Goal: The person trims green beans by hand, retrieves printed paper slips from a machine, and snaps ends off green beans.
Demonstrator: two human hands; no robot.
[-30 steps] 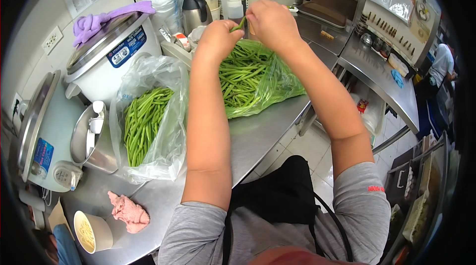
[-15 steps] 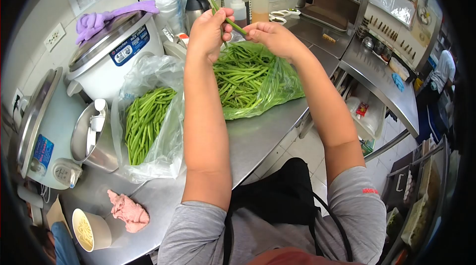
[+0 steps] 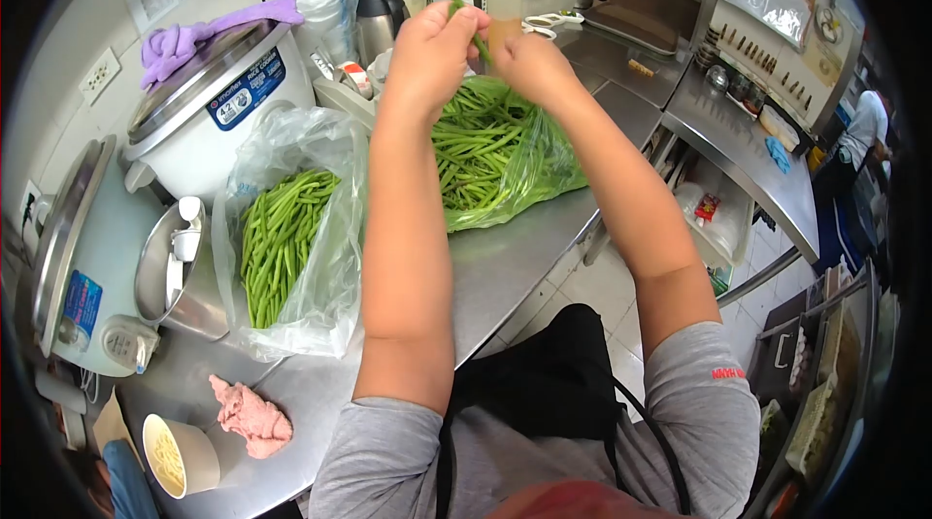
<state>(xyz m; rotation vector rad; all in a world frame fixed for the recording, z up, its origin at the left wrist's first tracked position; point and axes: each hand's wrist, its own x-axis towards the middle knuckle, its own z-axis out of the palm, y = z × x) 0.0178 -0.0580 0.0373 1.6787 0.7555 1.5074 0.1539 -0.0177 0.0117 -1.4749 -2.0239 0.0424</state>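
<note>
My left hand is closed on a green bean held at a steep slant above the bagged beans. At the bean's lower end, my right hand has its fingers curled in a pinch, with the tips partly hidden. Below both hands lies an open green-tinted plastic bag full of loose green beans. Left of my left forearm, a clear plastic bag holds more green beans, lined up lengthwise.
Rice cookers and a steel container with a white-handled utensil line the left. A pink cloth and a paper cup stand nearer me. Squeeze bottles and scissors are behind. Another person is far right.
The bean has tilted more upright. My right hand has moved slightly left and down, its fingers more curled, and my left hand has shifted right.
</note>
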